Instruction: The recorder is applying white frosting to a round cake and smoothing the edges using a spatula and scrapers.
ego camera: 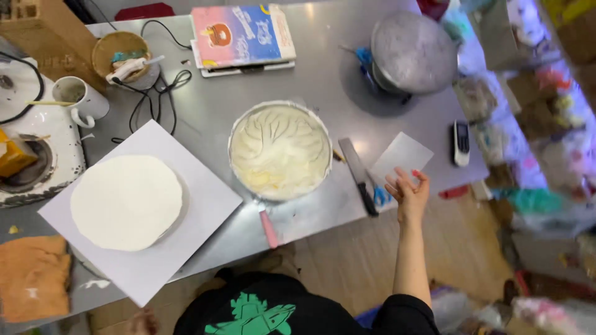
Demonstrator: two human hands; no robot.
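Your steel table (347,118) fills most of the view. On its left side a white board (205,205) carries a round white cake (126,202), and at the middle stands a metal bowl (279,151) of cream, with a pink handle (269,228) poking out below it. Right of the bowl lies a long knife (359,175), blade pointing away from you, and just beyond it a white card (402,156). Your right hand (406,193) hovers at the table's near edge, just beside the card's near corner and the knife's handle, fingers loosely spread and curled, holding nothing. Your left hand is out of view.
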